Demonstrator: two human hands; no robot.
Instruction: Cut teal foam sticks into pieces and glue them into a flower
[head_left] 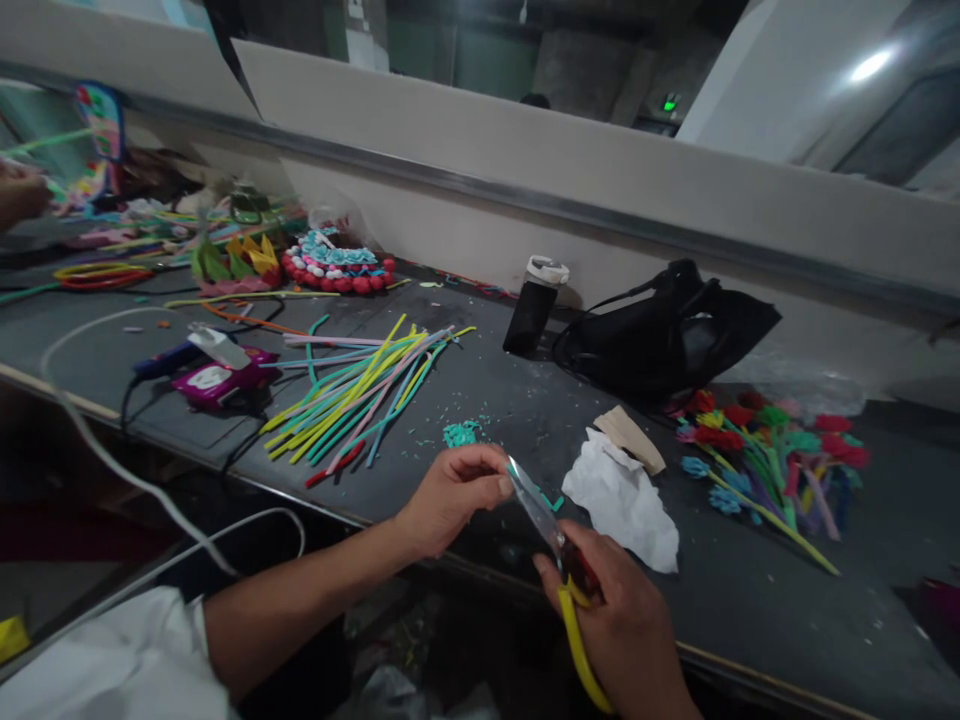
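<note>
My right hand grips a pair of scissors by the yellow and red handles, with the blades pointing up and away to the left. The thumb and fingers of my left hand are pinched together at the blade tips. A small teal piece shows there, mostly hidden by the fingers. Beyond my left hand lies a little heap of teal clippings, with crumbs scattered around it. Another short teal strip rests on the table just past the blades.
Coloured fuzzy stems lie in a loose bundle on the dark table. A purple power strip with cables is at left. Crumpled white paper, stem flowers, a black bag and a bottle stand right. Another person's hand shows far left.
</note>
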